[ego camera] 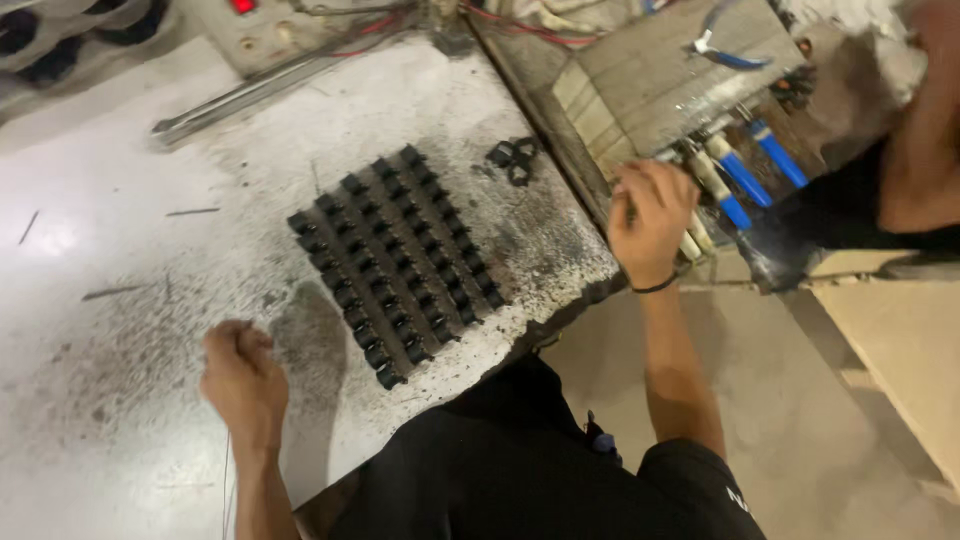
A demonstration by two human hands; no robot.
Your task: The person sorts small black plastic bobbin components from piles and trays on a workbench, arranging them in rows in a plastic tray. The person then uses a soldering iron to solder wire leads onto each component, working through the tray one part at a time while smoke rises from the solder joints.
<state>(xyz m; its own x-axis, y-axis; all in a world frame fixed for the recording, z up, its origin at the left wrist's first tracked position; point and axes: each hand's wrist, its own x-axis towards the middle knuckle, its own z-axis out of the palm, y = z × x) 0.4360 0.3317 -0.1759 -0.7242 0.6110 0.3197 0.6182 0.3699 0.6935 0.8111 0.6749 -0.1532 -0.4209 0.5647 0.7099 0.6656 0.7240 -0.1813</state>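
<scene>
1. My left hand [243, 380] is clenched on the worktable [120, 300], just left of the black parts block [397, 262].
2. My right hand [650, 222] grips something among the blue-handled tools [745, 175]; what, I cannot tell.
3. Loose black rings [513, 157] lie behind the block.

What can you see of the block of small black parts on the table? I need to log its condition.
The block of black parts lies flat on the worn white table, set diagonally to the table's edge. It is made of many small dark pieces, plastic or metal by their look, packed in neat rows into a rough rectangle. Neither hand touches it: the left hand rests closed nearby, lower left. A few loose black pieces lie apart beyond it.
</scene>
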